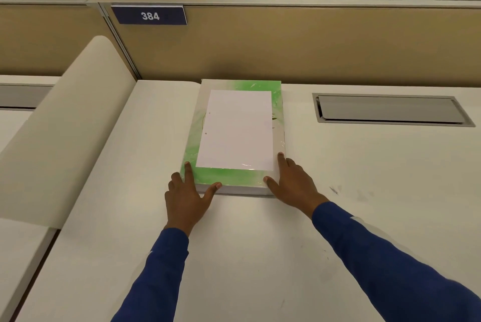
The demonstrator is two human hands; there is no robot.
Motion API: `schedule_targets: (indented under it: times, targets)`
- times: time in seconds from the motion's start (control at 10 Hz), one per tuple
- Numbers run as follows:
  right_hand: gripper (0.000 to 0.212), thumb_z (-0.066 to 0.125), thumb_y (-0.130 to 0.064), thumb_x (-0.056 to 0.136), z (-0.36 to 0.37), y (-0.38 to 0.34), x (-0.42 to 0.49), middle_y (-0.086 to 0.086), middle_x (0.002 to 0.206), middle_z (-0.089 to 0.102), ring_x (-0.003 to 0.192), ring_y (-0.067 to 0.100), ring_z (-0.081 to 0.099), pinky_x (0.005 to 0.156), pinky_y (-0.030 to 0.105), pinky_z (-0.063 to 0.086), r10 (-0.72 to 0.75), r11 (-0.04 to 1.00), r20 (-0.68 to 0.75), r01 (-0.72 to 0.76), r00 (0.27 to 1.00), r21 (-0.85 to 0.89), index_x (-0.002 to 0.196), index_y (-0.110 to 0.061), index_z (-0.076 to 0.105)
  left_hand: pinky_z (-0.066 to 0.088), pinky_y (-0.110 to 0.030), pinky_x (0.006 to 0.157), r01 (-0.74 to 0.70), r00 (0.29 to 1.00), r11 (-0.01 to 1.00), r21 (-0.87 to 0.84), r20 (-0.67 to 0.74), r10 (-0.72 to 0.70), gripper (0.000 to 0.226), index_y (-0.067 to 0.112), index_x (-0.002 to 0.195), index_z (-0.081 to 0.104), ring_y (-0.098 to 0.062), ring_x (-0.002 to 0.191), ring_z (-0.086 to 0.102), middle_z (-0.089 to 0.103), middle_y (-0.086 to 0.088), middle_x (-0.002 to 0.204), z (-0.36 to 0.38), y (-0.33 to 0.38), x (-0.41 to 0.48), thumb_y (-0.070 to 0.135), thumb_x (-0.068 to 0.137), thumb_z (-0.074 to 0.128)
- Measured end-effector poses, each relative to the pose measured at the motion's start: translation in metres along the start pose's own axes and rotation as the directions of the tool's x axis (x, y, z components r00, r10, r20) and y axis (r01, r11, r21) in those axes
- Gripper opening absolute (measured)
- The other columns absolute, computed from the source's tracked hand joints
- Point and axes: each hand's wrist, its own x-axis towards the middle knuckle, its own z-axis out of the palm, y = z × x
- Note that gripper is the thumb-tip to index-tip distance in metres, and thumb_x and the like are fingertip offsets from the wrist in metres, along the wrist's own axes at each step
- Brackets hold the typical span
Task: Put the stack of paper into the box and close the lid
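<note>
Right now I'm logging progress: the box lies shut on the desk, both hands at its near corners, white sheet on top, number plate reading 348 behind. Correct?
One slip: the number plate reads 384, as the head view shows. The box, both hands at its near corners and the white sheet are as stated.

I see the box lying on the desk, its far end against the partition. Paper lies on its lid. My hands rest at its near corners; a hatch sits right.
</note>
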Motion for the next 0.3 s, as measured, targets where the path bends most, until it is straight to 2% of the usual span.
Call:
schedule_targets:
  times: [0.1, 0.2, 0.3]
  targets:
    - [0.089, 0.049, -0.057, 0.097, -0.001, 0.004, 0.002, 0.014, 0.154, 0.037, 0.134, 0.035, 0.045, 0.103, 0.048, 0.046, 0.001, 1.000, 0.050, -0.001, 0.999, 0.010, 0.160, -0.012, 0.005, 0.047, -0.047, 0.093, -0.007, 1.000, 0.999, 0.051, 0.010, 0.006, 0.106, 0.014, 0.165, 0.015, -0.038, 0.119, 0.051, 0.044, -0.018, 0.135, 0.005, 0.000, 0.000, 0.078, 0.087, 0.049]
    - [0.094, 0.049, -0.059, 0.096, -0.010, 0.010, -0.008, 0.012, 0.161, 0.029, 0.141, 0.035, 0.035, 0.110, 0.049, 0.040, -0.011, 0.996, 0.117, 0.001, 0.993, 0.085, 0.161, -0.019, -0.006, 0.043, -0.052, 0.103, 0.024, 0.999, 0.997, 0.076, 0.042, -0.028, 0.105, 0.016, 0.166, 0.007, -0.043, 0.131, 0.045, 0.031, -0.023, 0.154, 0.000, 0.005, -0.005, 0.079, 0.089, 0.044]
    - [0.096, 0.048, -0.062, 0.096, -0.009, 0.026, -0.026, 0.009, 0.163, 0.025, 0.143, 0.034, 0.032, 0.111, 0.049, 0.038, -0.032, 0.993, 0.074, 0.023, 0.997, 0.114, 0.160, -0.023, -0.011, 0.027, -0.056, 0.120, 0.075, 0.997, 0.995, 0.064, -0.014, -0.075, 0.108, 0.016, 0.166, 0.003, -0.048, 0.150, 0.025, 0.005, -0.028, 0.169, 0.007, 0.015, -0.020, 0.082, 0.089, 0.039]
